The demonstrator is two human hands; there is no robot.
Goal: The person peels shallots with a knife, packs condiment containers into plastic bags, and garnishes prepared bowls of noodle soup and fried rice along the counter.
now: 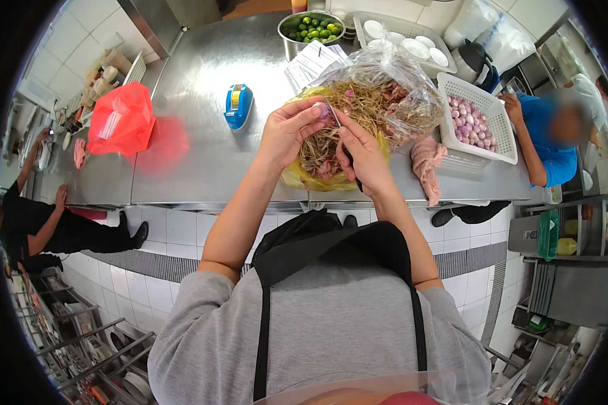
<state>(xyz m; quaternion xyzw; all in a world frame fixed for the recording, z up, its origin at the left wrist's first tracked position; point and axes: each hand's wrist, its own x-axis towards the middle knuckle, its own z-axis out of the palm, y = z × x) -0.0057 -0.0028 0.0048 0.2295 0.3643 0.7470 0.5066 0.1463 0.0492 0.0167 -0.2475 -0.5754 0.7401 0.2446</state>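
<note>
Between the fingertips of my left hand (292, 129) is a small purple shallot (322, 111). My right hand (363, 150) is closed around the black handle of a small knife (332, 113), its blade right beside the shallot. Both hands are above a yellow plastic bag (297, 177) heaped with dried shallot stalks (319, 150) and skins. Behind it and to the right, a clear plastic bag (412, 88) holds more dry stalks and reddish shallots.
A white basket (509, 135) of shallots (471, 125) and a pink cloth (427, 165) lie right. Limes (311, 28) fill a metal pot (297, 48) behind papers (314, 64). A blue tape dispenser (239, 108) and red bag (120, 118) are left. People stand at both ends.
</note>
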